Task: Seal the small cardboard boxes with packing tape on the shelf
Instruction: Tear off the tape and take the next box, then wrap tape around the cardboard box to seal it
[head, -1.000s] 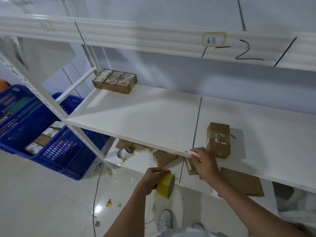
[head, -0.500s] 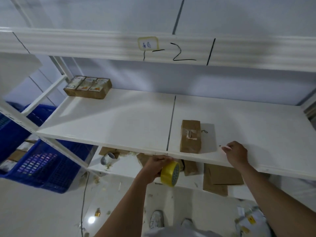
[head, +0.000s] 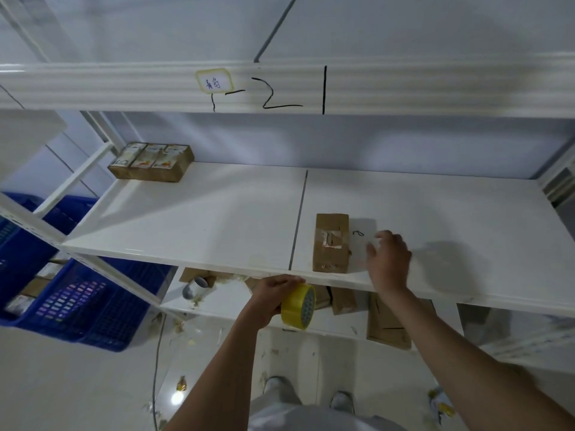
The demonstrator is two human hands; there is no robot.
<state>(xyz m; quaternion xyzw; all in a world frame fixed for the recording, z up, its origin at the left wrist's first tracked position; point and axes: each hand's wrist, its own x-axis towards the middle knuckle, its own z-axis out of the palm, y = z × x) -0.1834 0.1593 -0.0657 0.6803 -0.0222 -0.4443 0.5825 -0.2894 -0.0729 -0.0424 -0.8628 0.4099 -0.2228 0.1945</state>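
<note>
One hand (head: 387,259) now beside box (head: 331,242)

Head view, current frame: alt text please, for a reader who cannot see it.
A person's left hand grips a yellow tape roll at the white shelf edge, while the right hand hovers beside a small cardboard box lying on the shelf. Three labelled boxes sit at the back left; blue crates stand on the floor.

The right hand (head: 388,259) has left the front edge of the shelf (head: 217,219), where it was half a second ago, and now hovers just beside the small box (head: 331,242), at its 3 o'clock, fingers loosely spread. The left hand (head: 272,298) with the tape roll (head: 298,306) has dropped slightly toward 6 o'clock.
</note>
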